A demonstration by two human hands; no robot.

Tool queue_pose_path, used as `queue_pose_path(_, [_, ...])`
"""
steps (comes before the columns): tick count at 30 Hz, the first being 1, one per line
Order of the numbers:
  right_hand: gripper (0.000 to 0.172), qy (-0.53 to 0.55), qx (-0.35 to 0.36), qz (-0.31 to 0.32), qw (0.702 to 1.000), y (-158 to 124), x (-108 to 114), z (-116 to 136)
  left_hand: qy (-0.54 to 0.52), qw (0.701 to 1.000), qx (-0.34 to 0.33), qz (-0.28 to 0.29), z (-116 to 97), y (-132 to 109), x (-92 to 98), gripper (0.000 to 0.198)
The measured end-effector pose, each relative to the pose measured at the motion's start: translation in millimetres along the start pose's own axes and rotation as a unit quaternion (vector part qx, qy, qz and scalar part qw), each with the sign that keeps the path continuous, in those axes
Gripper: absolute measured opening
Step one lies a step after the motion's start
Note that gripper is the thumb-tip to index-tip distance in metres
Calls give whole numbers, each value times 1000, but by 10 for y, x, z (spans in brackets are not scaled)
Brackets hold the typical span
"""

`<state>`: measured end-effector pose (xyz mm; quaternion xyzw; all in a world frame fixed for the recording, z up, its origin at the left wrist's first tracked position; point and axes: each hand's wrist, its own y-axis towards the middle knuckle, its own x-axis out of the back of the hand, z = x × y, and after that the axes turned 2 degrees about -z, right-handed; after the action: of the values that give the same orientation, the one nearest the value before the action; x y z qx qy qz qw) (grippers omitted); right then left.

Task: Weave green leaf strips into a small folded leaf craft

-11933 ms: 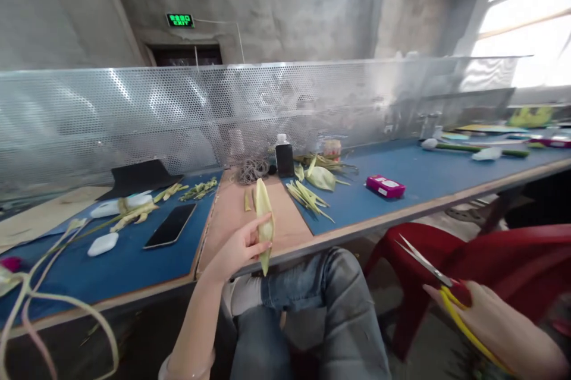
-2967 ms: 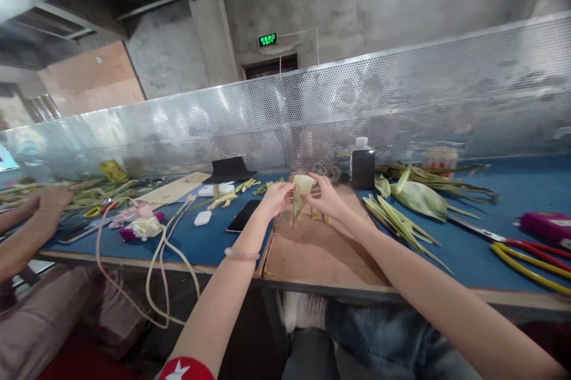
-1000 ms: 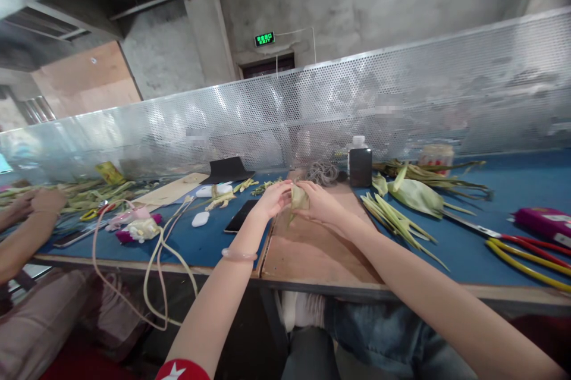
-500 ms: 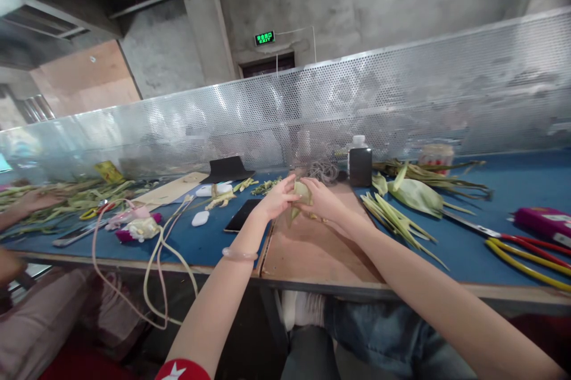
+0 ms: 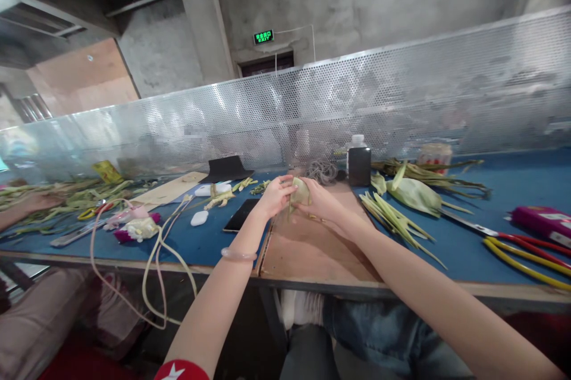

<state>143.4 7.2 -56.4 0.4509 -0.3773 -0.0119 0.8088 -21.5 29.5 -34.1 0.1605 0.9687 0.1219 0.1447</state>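
Both my hands meet over the brown board (image 5: 312, 249) on the bench. My left hand (image 5: 275, 195) and my right hand (image 5: 321, 201) are closed around a folded pale green leaf (image 5: 300, 192), pinching it from either side. The leaf's lower tip pokes down between my fingers toward the board. A bracelet sits on my left wrist.
Right of my hands lie leaf strips (image 5: 397, 219), a whole leaf (image 5: 414, 194), a dark bottle (image 5: 358, 165) and yellow-handled scissors (image 5: 517, 243). A phone (image 5: 239, 214) and white cases lie to the left, with cables hanging off the edge. Another person's hand (image 5: 35, 203) works at far left. A perforated metal screen backs the bench.
Since 3 seconds ago the open cone-shaped leaf has been folded smaller and tucked between my hands. In the last second my hands shifted slightly; the other person's hand moved over the leaves.
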Motion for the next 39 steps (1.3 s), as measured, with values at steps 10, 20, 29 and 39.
queue_pose_path(10, [43, 4, -8, 2, 1000, -18, 7, 15, 25, 1000, -12, 4, 9, 0, 9, 31])
queue_pose_path(20, [55, -20, 12, -11, 1000, -30, -26, 5, 32, 999, -30, -21, -27, -4, 11, 29])
queue_pose_path(29, [60, -95, 11, -5, 995, -19, 19, 27, 42, 997, -25, -52, -14, 10, 11, 22])
queue_pose_path(39, [61, -160, 54, -11, 986, 7, 72, 52, 43, 998, 12, -54, -36, 4, -3, 15])
